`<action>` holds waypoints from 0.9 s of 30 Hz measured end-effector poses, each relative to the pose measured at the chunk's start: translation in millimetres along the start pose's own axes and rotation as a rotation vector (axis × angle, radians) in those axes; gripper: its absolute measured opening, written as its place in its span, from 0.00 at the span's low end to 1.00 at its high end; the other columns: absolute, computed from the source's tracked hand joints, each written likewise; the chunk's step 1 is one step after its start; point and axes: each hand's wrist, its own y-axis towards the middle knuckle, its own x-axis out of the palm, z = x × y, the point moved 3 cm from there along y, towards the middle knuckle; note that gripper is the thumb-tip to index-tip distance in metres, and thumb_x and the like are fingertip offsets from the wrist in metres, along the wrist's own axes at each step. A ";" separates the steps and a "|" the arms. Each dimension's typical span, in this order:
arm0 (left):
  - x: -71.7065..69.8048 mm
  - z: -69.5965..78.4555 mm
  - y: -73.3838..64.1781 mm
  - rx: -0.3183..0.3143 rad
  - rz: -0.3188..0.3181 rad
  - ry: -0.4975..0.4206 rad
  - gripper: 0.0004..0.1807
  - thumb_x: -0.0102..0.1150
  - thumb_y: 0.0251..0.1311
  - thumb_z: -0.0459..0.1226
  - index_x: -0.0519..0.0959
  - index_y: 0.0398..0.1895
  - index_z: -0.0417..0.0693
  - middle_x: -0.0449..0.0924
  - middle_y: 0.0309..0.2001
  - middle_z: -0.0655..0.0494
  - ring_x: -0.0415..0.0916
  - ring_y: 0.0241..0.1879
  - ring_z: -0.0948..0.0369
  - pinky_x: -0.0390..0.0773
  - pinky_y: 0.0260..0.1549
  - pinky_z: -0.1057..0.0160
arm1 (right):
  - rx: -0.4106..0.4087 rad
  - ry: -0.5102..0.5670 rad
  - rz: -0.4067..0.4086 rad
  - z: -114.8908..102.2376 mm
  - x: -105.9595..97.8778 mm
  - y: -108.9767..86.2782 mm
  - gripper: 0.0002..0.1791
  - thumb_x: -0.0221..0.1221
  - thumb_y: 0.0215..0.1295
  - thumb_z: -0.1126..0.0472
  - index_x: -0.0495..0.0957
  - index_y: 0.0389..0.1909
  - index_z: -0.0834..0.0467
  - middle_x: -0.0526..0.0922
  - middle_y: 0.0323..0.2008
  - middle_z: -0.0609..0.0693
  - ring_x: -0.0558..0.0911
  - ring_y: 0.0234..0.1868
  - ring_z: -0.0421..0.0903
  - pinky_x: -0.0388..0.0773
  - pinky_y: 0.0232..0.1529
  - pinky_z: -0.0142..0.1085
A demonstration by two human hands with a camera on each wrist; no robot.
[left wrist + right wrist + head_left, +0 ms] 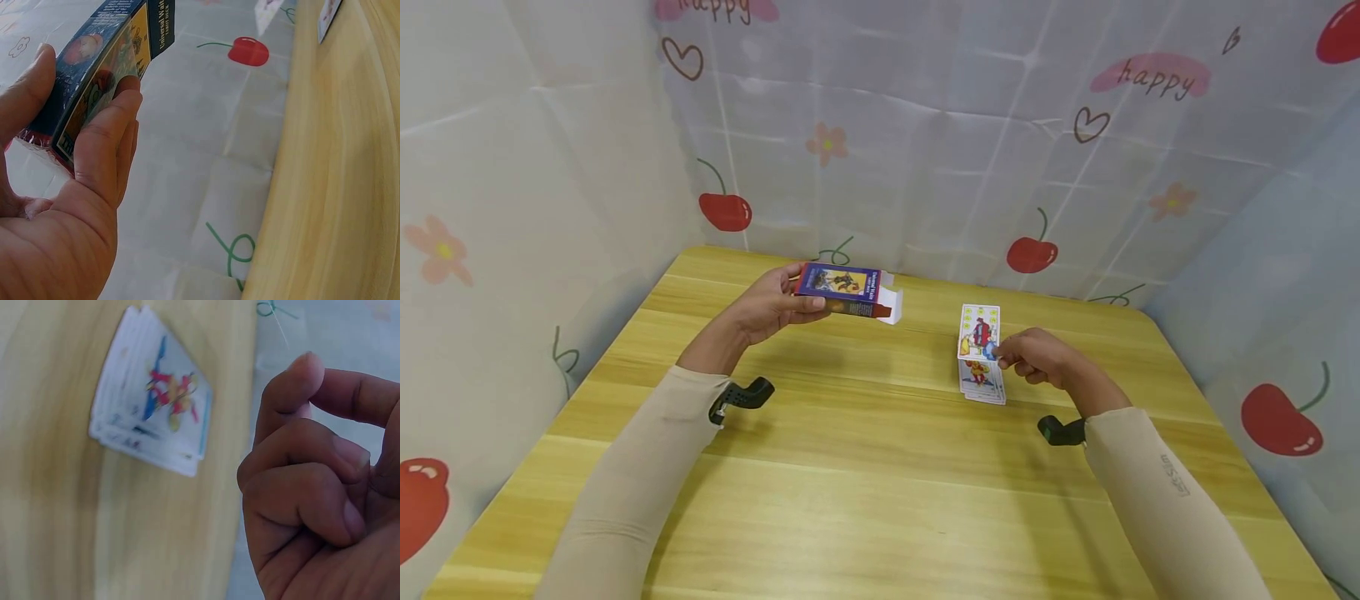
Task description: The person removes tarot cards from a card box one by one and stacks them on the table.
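My left hand [767,307] grips a dark blue tarot card box [841,283] above the table, with the thumb on one side and fingers on the other. White flaps [891,304] stick out from the box's right end, which is unfastened. Between thumb and index finger, my right hand [1036,357] pinches the lower right corner of a tarot card [980,327] with a red figure and yellow discs. That card is above a loosely squared pile of tarot cards [982,387], also seen in the right wrist view as a pile [172,403]. The box's inside is hidden.
The wooden table [850,467] meets a white patterned curtain [917,183] at its back edge and along both sides. Small black wrist cameras are strapped to the left wrist [745,396] and right wrist [1063,431].
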 end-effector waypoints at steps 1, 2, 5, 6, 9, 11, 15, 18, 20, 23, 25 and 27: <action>0.0 0.0 0.2 0.000 0.000 0.000 0.42 0.61 0.62 0.27 0.51 0.76 0.44 0.74 0.55 0.50 0.82 0.47 0.60 0.85 0.50 0.61 | 0.014 -0.006 0.004 4.2 -0.5 0.7 0.15 0.50 0.74 0.56 0.74 0.40 0.66 0.76 0.26 0.45 0.56 0.15 0.38 0.55 0.17 0.28; 0.0 0.0 0.4 -0.001 0.000 0.000 0.42 0.61 0.62 0.27 0.51 0.76 0.44 0.74 0.55 0.50 0.82 0.48 0.60 0.84 0.51 0.60 | 0.026 -0.008 0.007 8.2 -0.7 1.6 0.15 0.51 0.73 0.56 0.75 0.40 0.66 0.76 0.26 0.45 0.56 0.15 0.37 0.55 0.17 0.28; -0.2 -0.2 0.8 -0.002 0.002 0.001 0.42 0.60 0.62 0.27 0.51 0.76 0.45 0.73 0.55 0.50 0.82 0.48 0.60 0.84 0.52 0.59 | 0.056 -0.026 0.015 19.0 -1.0 5.2 0.16 0.51 0.73 0.55 0.77 0.41 0.67 0.77 0.26 0.46 0.56 0.15 0.37 0.56 0.17 0.28; -0.3 -0.4 0.8 -0.002 0.004 0.003 0.42 0.60 0.62 0.26 0.51 0.76 0.45 0.73 0.55 0.50 0.82 0.48 0.60 0.84 0.51 0.60 | 0.067 -0.030 0.017 22.3 -0.8 6.7 0.16 0.51 0.73 0.56 0.77 0.41 0.66 0.77 0.26 0.47 0.57 0.15 0.37 0.56 0.17 0.28; -0.1 -0.5 0.6 -0.003 0.008 0.006 0.42 0.60 0.63 0.26 0.51 0.76 0.45 0.74 0.55 0.50 0.82 0.48 0.60 0.85 0.50 0.61 | 0.099 -0.045 0.031 29.3 1.4 10.9 0.15 0.52 0.72 0.56 0.79 0.38 0.64 0.78 0.26 0.47 0.58 0.15 0.37 0.55 0.16 0.28; 0.2 -0.4 0.2 -0.004 0.011 0.005 0.42 0.60 0.62 0.26 0.51 0.76 0.45 0.73 0.55 0.50 0.82 0.48 0.60 0.85 0.50 0.60 | 0.118 -0.051 0.043 33.6 3.2 13.8 0.14 0.52 0.71 0.56 0.79 0.33 0.62 0.78 0.24 0.46 0.58 0.15 0.37 0.55 0.16 0.28; 0.7 -0.7 0.0 -0.003 0.009 0.005 0.42 0.60 0.62 0.26 0.51 0.76 0.44 0.73 0.55 0.50 0.81 0.48 0.60 0.83 0.53 0.58 | 0.151 -0.075 0.062 41.2 6.7 18.9 0.15 0.54 0.69 0.56 0.80 0.25 0.59 0.79 0.19 0.45 0.58 0.14 0.37 0.54 0.16 0.28; 0.7 -0.8 0.0 -0.001 0.005 0.004 0.42 0.60 0.63 0.26 0.51 0.76 0.44 0.73 0.55 0.50 0.81 0.49 0.60 0.82 0.54 0.57 | 0.189 -0.113 0.076 44.8 8.1 21.8 0.16 0.56 0.66 0.55 0.79 0.20 0.57 0.77 0.17 0.44 0.58 0.13 0.37 0.53 0.16 0.28; 0.4 -0.6 -0.2 -0.001 0.004 0.001 0.42 0.60 0.63 0.26 0.51 0.76 0.44 0.73 0.55 0.50 0.81 0.48 0.60 0.82 0.54 0.57 | 0.201 -0.144 0.083 45.5 8.9 23.4 0.16 0.57 0.64 0.55 0.78 0.18 0.56 0.76 0.15 0.44 0.58 0.13 0.38 0.53 0.16 0.28; 0.4 0.1 -0.6 0.000 0.004 0.000 0.42 0.60 0.62 0.27 0.51 0.76 0.44 0.74 0.55 0.50 0.81 0.48 0.60 0.82 0.54 0.57 | 0.217 -0.187 0.102 46.7 9.5 25.6 0.16 0.58 0.61 0.54 0.77 0.16 0.55 0.74 0.14 0.44 0.57 0.13 0.38 0.53 0.16 0.28; 0.6 0.6 -0.9 0.001 0.003 0.000 0.42 0.61 0.62 0.27 0.51 0.76 0.44 0.74 0.55 0.50 0.81 0.49 0.60 0.82 0.55 0.57 | 0.223 -0.210 0.109 47.6 9.5 26.8 0.16 0.58 0.61 0.54 0.76 0.15 0.55 0.72 0.13 0.44 0.57 0.14 0.38 0.52 0.17 0.28; 0.8 1.0 -1.2 0.001 0.001 -0.001 0.43 0.62 0.62 0.27 0.51 0.76 0.44 0.73 0.55 0.50 0.81 0.49 0.60 0.81 0.55 0.57 | 0.238 -0.235 0.119 48.6 9.5 28.0 0.16 0.59 0.60 0.53 0.76 0.15 0.54 0.71 0.13 0.43 0.57 0.14 0.38 0.52 0.17 0.28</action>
